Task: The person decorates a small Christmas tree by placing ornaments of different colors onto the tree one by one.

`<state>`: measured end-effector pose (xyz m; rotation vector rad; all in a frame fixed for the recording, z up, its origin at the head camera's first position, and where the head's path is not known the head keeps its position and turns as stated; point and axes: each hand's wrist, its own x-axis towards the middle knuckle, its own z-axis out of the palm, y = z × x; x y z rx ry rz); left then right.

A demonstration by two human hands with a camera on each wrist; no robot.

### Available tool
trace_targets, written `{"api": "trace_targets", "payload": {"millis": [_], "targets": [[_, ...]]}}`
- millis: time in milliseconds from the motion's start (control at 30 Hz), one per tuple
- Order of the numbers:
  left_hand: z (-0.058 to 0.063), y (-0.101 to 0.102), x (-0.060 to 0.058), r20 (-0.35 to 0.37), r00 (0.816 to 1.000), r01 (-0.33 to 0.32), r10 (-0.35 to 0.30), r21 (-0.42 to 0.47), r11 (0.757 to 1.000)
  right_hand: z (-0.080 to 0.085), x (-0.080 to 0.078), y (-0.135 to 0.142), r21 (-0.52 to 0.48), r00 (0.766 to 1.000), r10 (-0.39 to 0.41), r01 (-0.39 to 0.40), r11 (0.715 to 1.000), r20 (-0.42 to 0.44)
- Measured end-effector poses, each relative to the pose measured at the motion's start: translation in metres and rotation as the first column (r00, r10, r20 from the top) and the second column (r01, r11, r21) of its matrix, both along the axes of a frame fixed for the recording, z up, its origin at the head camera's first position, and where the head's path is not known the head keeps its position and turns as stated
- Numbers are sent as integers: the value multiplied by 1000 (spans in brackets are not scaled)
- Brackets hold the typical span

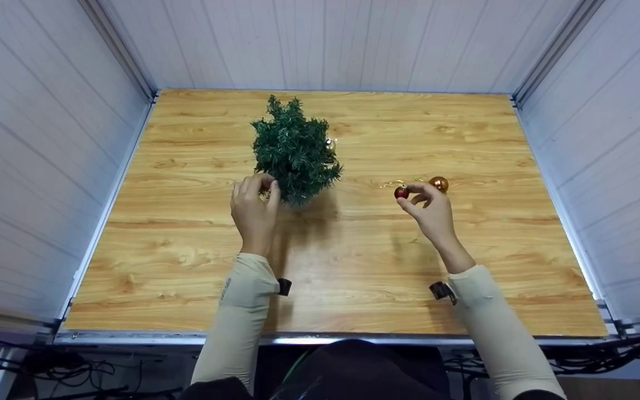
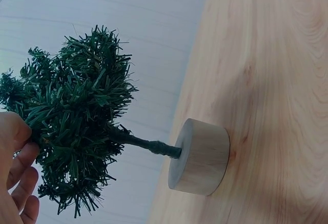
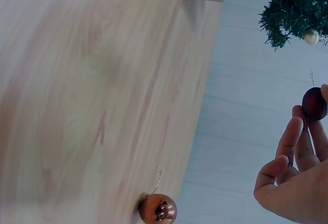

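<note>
A small green artificial Christmas tree (image 1: 292, 147) stands left of the table's middle, its trunk set in a round wooden base (image 2: 200, 157). My left hand (image 1: 254, 211) is at the tree's near left side, thumb and forefinger pinching the foliage; the exact branch is hidden. To the right, my right hand (image 1: 431, 214) pinches a dark red bauble (image 3: 314, 104) between thumb and fingertips, held above the table. Its gold string sticks out past the bauble. A pale gold bauble (image 1: 330, 144) hangs on the tree's right side.
A copper-orange bauble (image 1: 439, 184) with a gold string lies on the wooden table (image 1: 353, 266), just beyond my right hand. White panels (image 1: 342, 44) wall the table at the back and both sides. Black cables (image 1: 75, 366) hang below its front edge.
</note>
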<state>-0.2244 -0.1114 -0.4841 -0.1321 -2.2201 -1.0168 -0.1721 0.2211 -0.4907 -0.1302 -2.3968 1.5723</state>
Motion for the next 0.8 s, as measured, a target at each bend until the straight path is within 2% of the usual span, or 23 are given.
{"api": "trace_targets", "payload": {"millis": [233, 367, 467, 600, 733, 800], "targets": [[0, 0, 1, 10, 1000, -2, 2, -1, 1000, 7, -3, -10, 15, 1000, 26, -26, 1000, -1], [-1, -1, 0, 11, 1000, 8, -8, 1, 1000, 26, 6, -25, 14, 999, 43, -44, 999, 9], [-1, -2, 0, 16, 1000, 18, -18, -5, 1000, 25, 8, -31, 11, 999, 44, -44, 999, 8], [-2, -3, 0, 22, 999, 26, -26, -12, 1000, 6, 1, -31, 4, 999, 33, -33, 999, 0], [-1, -5, 0, 21, 999, 43, -43, -22, 999, 12, 3, -40, -18, 1000, 29, -29, 999, -3], [0, -5, -1, 17, 998, 54, -53, -20, 998, 22, 7, -48, -19, 999, 31, -31, 999, -10]]}}
